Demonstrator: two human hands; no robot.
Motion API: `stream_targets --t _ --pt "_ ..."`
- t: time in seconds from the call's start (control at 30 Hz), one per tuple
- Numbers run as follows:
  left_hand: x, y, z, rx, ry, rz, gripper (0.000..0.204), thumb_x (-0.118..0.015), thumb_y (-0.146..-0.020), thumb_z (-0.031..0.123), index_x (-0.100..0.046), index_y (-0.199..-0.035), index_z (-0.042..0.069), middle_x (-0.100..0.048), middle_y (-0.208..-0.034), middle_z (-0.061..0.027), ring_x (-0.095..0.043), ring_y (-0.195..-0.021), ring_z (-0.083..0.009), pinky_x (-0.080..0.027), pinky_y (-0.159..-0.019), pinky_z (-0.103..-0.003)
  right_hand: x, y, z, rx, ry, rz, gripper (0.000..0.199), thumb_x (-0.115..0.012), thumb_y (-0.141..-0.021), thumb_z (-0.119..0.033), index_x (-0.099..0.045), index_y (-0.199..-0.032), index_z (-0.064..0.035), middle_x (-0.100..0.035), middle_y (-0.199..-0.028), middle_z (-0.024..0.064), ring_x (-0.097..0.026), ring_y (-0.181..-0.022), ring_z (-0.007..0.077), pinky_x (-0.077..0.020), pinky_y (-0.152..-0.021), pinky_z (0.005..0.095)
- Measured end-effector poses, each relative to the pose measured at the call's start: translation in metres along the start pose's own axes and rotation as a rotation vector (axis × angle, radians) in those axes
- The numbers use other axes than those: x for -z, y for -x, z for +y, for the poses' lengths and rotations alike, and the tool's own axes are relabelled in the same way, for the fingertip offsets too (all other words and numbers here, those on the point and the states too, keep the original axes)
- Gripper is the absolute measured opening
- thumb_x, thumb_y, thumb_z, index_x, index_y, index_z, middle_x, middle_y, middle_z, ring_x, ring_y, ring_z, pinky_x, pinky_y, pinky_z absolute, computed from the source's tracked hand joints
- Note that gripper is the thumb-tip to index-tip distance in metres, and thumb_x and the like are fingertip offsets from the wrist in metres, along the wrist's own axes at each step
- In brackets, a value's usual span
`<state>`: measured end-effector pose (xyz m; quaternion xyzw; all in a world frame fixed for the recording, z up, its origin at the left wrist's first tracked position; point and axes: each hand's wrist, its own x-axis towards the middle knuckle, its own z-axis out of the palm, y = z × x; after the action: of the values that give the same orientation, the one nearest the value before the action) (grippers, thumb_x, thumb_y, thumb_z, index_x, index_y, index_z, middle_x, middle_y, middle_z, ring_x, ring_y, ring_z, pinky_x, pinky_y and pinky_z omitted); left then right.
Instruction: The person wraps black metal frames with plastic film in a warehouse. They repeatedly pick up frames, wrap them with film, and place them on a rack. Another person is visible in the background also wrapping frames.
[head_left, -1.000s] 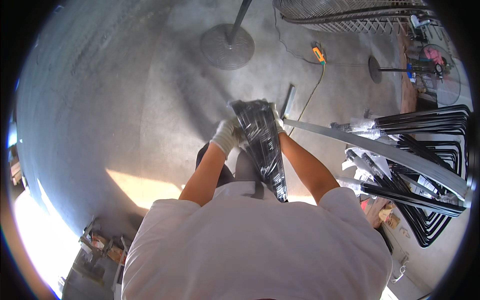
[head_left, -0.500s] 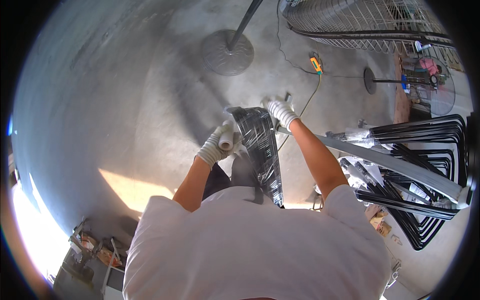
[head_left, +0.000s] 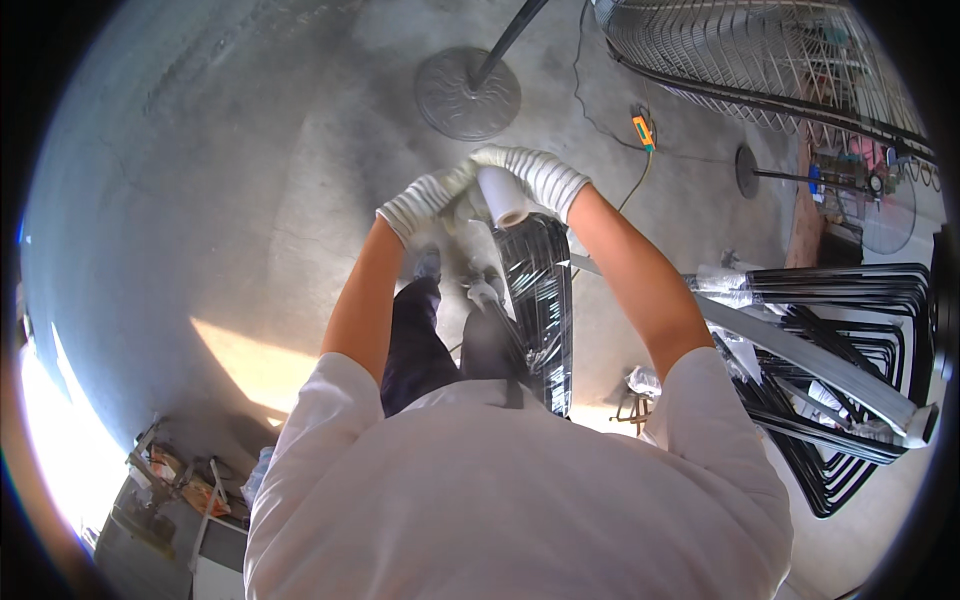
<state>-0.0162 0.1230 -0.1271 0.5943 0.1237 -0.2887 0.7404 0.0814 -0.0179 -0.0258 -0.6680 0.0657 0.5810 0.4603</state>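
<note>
Both gloved hands are up on a white roll of wrap (head_left: 503,197), the left hand (head_left: 425,203) and right hand (head_left: 535,175) each with a closed grip around it, right above a black wrapped bundle (head_left: 540,300) standing over the concrete floor (head_left: 250,200).

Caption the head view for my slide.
Gloved left hand and right hand grip a film roll atop a wrapped black bundle.
</note>
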Motion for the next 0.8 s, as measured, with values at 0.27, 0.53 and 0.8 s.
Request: stream_targets --t 0.27,0.53,0.8 --pt "-0.059 -0.150 -0.048 -0.051 0.563 0.465 0.032 -0.047 -0.085 0.033 -0.059 -0.092 0.004 -0.060 -0.085 -0.0080 -0.057 -0.070 -0.0163 -0.048 -0.064 -0.028 -0.022 -0.002 -0.033 0.105 0.809 0.231 0.045 -0.071 -0.064 -0.024 -0.056 -0.103 -0.0085 -0.059 -0.097 0.0085 -0.059 -0.087 0.0232 -0.0503 -0.070 0.0369" --pt "-0.043 -0.125 -0.091 0.109 -0.383 -0.139 0.024 -0.056 -0.079 0.028 -0.063 -0.085 0.005 -0.060 -0.075 -0.0046 -0.055 -0.060 -0.0131 -0.047 -0.057 -0.028 0.032 -0.010 -0.035 -0.008 0.696 0.163 0.071 -0.069 -0.059 -0.045 -0.049 -0.112 -0.0028 -0.058 -0.091 0.0124 -0.059 -0.077 0.0227 -0.0488 -0.064 0.0368" --pt "-0.059 -0.144 -0.084 0.064 0.159 -0.482 0.017 -0.064 -0.075 0.024 -0.066 -0.079 0.007 -0.060 -0.066 -0.0009 -0.052 -0.053 -0.0099 -0.045 -0.052 -0.028 0.081 -0.031 -0.016 -0.237 0.388 0.092 0.035 -0.073 -0.066 -0.027 -0.054 -0.088 -0.0088 -0.057 -0.074 0.0045 -0.056 -0.061 0.0147 -0.0508 -0.055 0.0302"
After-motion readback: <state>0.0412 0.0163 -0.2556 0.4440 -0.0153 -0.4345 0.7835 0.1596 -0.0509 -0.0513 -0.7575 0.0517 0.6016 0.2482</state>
